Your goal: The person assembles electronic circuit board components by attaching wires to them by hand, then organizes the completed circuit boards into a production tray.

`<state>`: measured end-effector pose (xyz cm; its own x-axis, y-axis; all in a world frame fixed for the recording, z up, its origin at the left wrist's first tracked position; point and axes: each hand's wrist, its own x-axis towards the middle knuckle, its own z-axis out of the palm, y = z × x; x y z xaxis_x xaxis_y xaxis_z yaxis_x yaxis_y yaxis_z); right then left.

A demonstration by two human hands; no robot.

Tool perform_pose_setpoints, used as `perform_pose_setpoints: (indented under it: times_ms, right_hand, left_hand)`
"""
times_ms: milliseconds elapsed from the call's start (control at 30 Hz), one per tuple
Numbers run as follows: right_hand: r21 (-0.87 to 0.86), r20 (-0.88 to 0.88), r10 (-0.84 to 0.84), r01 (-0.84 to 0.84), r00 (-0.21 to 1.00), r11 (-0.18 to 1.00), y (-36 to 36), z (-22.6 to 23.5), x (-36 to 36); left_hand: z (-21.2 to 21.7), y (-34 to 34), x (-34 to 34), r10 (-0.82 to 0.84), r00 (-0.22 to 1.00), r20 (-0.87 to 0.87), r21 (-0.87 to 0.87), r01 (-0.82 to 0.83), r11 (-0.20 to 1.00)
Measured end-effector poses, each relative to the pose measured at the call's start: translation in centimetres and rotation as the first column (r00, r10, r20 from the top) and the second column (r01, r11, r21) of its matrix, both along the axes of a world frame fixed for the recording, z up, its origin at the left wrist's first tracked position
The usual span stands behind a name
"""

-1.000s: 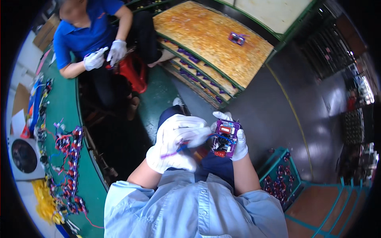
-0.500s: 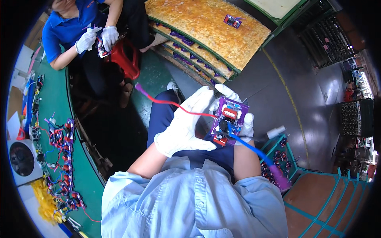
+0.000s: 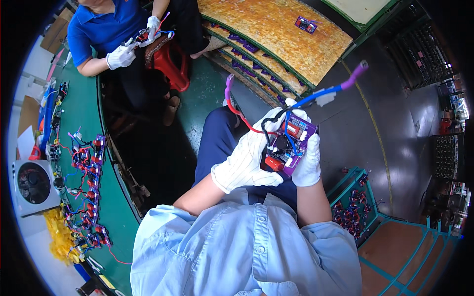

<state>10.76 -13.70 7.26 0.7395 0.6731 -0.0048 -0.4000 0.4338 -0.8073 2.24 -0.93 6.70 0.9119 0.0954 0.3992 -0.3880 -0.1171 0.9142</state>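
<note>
Both my hands wear white gloves and hold a purple circuit board [image 3: 305,132] in front of my lap. My left hand [image 3: 247,159] grips its left side, the thumb lying by the lower red component [image 3: 274,163]. On the right edge, my right hand [image 3: 308,163] is closed round the board. A red wire [image 3: 242,117] with a purple end rises to the left. The blue wire [image 3: 318,93], also purple-tipped, stretches to the upper right. A black wire [image 3: 264,126] loops by my left fingers, partly hidden. A round black coil [image 3: 280,143] sits mid-board.
Wired boards [image 3: 91,192] lie along the green bench [image 3: 116,217] at left, near a fan [image 3: 33,182]. Ahead, a seated co-worker [image 3: 106,29] handles another board. Stacked panels [image 3: 276,37] carry one board [image 3: 306,24]. A teal-framed bin [image 3: 351,207] of boards stands at right.
My left hand has closed in on the board's left side. The blue wire has swung from lower right to upper right, and the red wire now points upward. The co-worker's hands have shifted.
</note>
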Motion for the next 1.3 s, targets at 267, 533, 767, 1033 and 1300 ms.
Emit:
perform_pose_setpoints:
  times_ms: [267, 533, 767, 1033, 1300]
  right_hand:
    - [-0.041, 0.282, -0.144, 0.162, 0.949, 0.986, 0.8, 1.6, -1.2]
    - [-0.144, 0.271, 0.022, 0.018, 0.962, 0.989, 0.3, 4.0, -1.8]
    - [-0.184, 0.361, 0.051, 0.017, 0.931, 0.983, 0.9, 4.9, -2.9]
    - [-0.15, 0.624, -0.054, 0.187, 0.78, 0.971, 2.5, 3.5, -2.8]
    - [-0.141, 0.948, -0.065, 0.594, 0.313, 0.792, 2.3, 4.0, -3.2]
  left_hand:
    - [1.5, -1.0, -1.0, 0.122, 0.991, 0.047, 0.119, -0.127, 0.985]
    - [1.7, -0.8, -1.8, 0.066, 0.934, -0.351, -0.445, -0.228, 0.866]
    - [0.8, -0.2, -1.5, -0.292, 0.954, -0.072, -0.986, -0.023, 0.168]
    - [-0.2, 0.4, -1.7, -0.228, 0.962, -0.148, -0.949, -0.073, 0.305]
    - [0.5, 1.6, -3.0, 0.469, 0.83, -0.302, -0.314, -0.551, 0.773]
